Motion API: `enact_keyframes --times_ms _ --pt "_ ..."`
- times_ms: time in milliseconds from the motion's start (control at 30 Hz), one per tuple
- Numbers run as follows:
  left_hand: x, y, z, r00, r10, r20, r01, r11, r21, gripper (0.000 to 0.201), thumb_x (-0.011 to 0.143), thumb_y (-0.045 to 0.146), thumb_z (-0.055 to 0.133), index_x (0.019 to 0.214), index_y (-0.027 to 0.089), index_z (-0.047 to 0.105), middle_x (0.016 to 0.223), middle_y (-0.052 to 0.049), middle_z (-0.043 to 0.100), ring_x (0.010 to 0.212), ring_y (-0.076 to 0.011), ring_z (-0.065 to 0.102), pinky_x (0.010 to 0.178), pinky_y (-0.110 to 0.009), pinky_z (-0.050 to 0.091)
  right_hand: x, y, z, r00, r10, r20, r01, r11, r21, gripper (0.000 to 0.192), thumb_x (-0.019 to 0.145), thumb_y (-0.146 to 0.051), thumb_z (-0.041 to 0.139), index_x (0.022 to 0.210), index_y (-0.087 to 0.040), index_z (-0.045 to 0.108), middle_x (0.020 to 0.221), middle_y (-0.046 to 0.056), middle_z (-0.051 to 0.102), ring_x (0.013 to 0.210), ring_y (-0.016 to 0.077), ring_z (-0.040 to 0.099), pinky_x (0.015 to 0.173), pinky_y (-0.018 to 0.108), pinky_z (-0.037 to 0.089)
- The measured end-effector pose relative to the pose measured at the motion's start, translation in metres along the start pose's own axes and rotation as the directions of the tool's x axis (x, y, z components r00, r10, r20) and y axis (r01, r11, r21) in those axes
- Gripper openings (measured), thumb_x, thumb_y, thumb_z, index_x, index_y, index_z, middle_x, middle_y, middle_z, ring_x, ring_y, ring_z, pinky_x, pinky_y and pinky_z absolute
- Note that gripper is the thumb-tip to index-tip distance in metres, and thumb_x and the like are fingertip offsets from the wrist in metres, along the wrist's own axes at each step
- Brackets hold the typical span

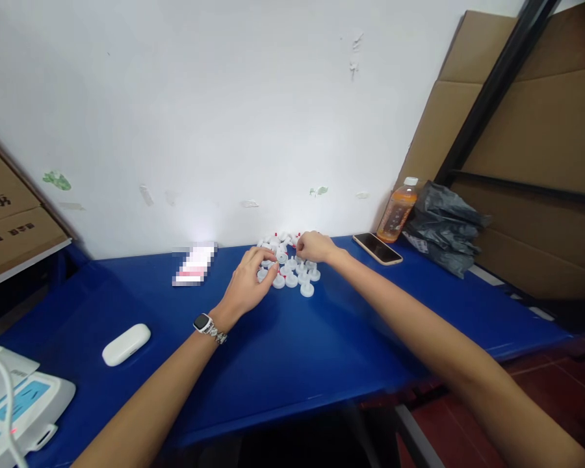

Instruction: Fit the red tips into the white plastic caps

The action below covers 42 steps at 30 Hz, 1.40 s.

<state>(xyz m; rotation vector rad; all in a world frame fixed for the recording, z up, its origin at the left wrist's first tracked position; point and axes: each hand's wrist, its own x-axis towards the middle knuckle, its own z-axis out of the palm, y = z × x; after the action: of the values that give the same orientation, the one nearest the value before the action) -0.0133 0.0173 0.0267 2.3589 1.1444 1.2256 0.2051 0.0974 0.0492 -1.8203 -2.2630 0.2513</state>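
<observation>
Both hands (246, 283) among upright caps (292, 273)

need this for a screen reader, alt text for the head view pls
Two bare hands, left hand and right hand, reach into a cluster of small white plastic caps on a blue table against a white wall. A phone and an orange drink bottle sit to the right.

Blue table (292, 364) spans frame bottom. On it: white caps (292, 270) centre by the wall, white case (125, 344) lower left, phone (377, 249), orange bottle (397, 211) and black bag (443, 227) right.
</observation>
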Motion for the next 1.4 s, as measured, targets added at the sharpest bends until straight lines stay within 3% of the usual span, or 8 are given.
enact_keyframes --times_ms 100,333,633,800,867,967,1100,1400 --pt "-0.001 -0.003 -0.002 1.000 0.004 0.006 -0.004 1.000 0.006 0.015 0.095 0.033 0.051 0.101 0.023 0.061 0.114 -0.006 0.062 0.112 -0.0215 0.057 0.090 -0.035 0.048 0.002 0.010 -0.004 0.999 0.002 0.046 -0.006 0.996 0.087 0.019 0.082 -0.034 0.063 0.081 -0.020 0.076 0.079 0.005 0.075 0.077 0.0173 0.066 0.066 0.024 0.045" --pt "0.005 -0.002 0.005 1.000 0.013 -0.018 -0.013 1.000 -0.019 0.015 0.095 0.032 0.050 0.097 0.022 0.061 0.104 -0.006 0.063 0.100 -0.0204 0.058 0.084 -0.033 0.047 0.006 0.033 -0.017 0.977 0.136 -0.165 -0.126 0.990 0.070 0.026 0.083 -0.038 0.062 0.098 -0.021 0.076 0.099 0.009 0.074 0.088 0.0204 0.067 0.072 0.026 0.045" --pt "0.004 -0.001 0.010 1.000 0.000 -0.002 0.000 1.000 -0.012 0.014 0.095 0.031 0.049 0.095 0.022 0.060 0.104 -0.005 0.062 0.100 -0.0197 0.058 0.083 -0.032 0.046 0.011 0.022 -0.002 0.990 0.100 -0.096 -0.097 0.994 0.041 0.016 0.078 -0.030 0.069 0.089 -0.021 0.076 0.098 0.008 0.074 0.088 0.0195 0.067 0.073 0.026 0.045" --pt "0.003 0.003 0.000 0.998 0.030 -0.051 -0.028 0.999 0.038 0.015 0.096 0.032 0.049 0.102 0.022 0.059 0.105 -0.006 0.060 0.102 -0.0205 0.058 0.085 -0.034 0.047 -0.006 0.005 -0.022 0.971 0.049 -0.234 -0.001 0.980 0.197 0.016 0.080 -0.030 0.067 0.089 -0.020 0.075 0.091 0.006 0.075 0.082 0.0179 0.066 0.070 0.026 0.045" --pt "0.002 0.008 -0.003 0.995 0.041 -0.096 -0.035 0.998 0.060 0.019 0.095 0.033 0.050 0.110 0.022 0.056 0.109 -0.007 0.059 0.101 -0.0204 0.058 0.086 -0.034 0.047 -0.019 -0.009 -0.029 0.964 -0.009 -0.266 0.118 0.911 0.395 0.016 0.080 -0.031 0.067 0.086 -0.017 0.073 0.082 0.006 0.075 0.075 0.0165 0.065 0.067 0.025 0.046" --pt "0.000 0.013 -0.007 0.991 0.033 -0.131 -0.021 0.995 0.093 0.035 0.093 0.039 0.055 0.123 0.022 0.049 0.115 -0.008 0.056 0.100 -0.0209 0.059 0.086 -0.035 0.048 -0.041 -0.034 -0.026 0.969 -0.105 -0.222 0.233 0.677 0.698 0.024 0.080 -0.037 0.069 0.084 -0.014 0.070 0.075 0.006 0.073 0.067 0.0148 0.064 0.064 0.025 0.047" --pt "-0.002 0.012 -0.011 0.997 0.050 -0.060 -0.042 0.991 0.125 0.029 0.095 0.041 0.052 0.117 0.022 0.053 0.102 -0.006 0.059 0.090 -0.0200 0.059 0.080 -0.034 0.048 -0.060 -0.059 -0.009 0.965 -0.153 -0.212 0.258 0.430 0.865 0.029 0.079 -0.043 0.070 0.081 -0.015 0.064 0.073 0.003 0.069 0.068 0.0139 0.062 0.066 0.026 0.048" --pt "-0.005 0.014 -0.019 0.974 0.180 0.138 -0.201 0.967 0.159 0.029 0.101 0.037 0.041 0.123 0.021 0.051 0.113 -0.010 0.058 0.106 -0.0239 0.056 0.090 -0.037 0.047 -0.079 -0.062 0.015 0.937 -0.181 -0.299 0.340 0.671 0.659 0.039 0.097 -0.048 0.041 0.070 -0.020 0.043 0.061 -0.005 0.041 0.057 0.0108 0.039 0.054 0.023 0.031"
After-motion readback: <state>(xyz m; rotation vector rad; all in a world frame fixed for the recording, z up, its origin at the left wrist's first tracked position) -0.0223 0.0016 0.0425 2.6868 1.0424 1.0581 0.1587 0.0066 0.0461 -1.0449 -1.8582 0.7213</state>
